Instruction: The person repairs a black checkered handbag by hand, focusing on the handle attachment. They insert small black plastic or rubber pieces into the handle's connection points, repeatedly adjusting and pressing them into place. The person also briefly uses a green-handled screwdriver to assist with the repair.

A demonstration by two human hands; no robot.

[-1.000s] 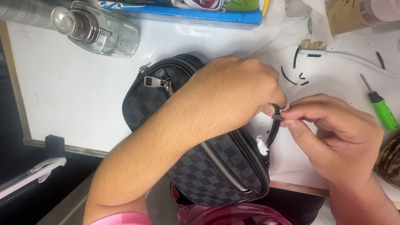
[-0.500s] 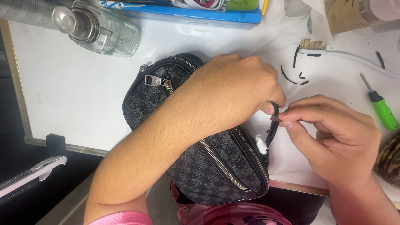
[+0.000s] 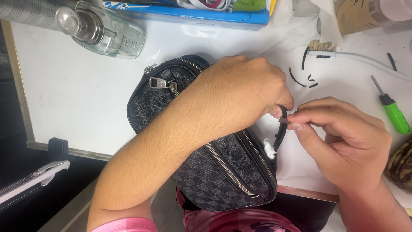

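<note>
Head view: checkered dark pouch (image 3: 214, 172) lying on a white table (image 3: 77, 99), centre of frame, zipper pull (image 3: 161, 82) at its 10 o'clock end. Left hand (image 3: 244, 86) resting across the pouch, fingers curled shut, pinching a thin black strap (image 3: 280, 126) at the pouch's 3 o'clock edge. Right hand (image 3: 343, 141) at 3 o'clock, thumb and forefinger closed on the same strap, touching the left fingertips; other fingers loosely bent. Small white patch where strap meets pouch. Glass bottle (image 3: 109, 30) at 11 o'clock. Brush (image 3: 343, 53) at 1 o'clock, black scraps (image 3: 302, 77) beside it. Green screwdriver (image 3: 392, 109) at 3 o'clock, well apart.
</note>
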